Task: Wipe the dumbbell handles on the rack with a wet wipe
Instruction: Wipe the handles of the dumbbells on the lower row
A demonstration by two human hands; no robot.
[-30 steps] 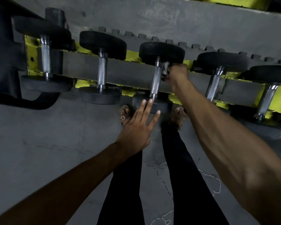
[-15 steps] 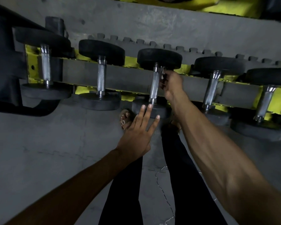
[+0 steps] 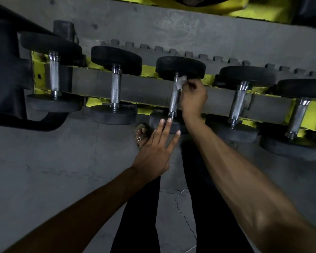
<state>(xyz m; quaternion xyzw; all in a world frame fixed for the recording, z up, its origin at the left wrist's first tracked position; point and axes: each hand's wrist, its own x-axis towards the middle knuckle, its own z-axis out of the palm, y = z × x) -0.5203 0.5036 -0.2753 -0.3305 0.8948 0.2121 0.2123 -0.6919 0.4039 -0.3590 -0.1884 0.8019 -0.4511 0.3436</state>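
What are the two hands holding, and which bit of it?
The right hand pinches a crumpled white wet wipe by one edge, against the middle dumbbell's silver knurled handle. The left hand holds nothing, fingers straight.

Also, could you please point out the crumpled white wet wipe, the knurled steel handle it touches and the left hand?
crumpled white wet wipe (image 3: 181,83), head view, bunched middle.
knurled steel handle (image 3: 173,101), head view, bare mid-shaft.
left hand (image 3: 153,154), head view, back of hand.
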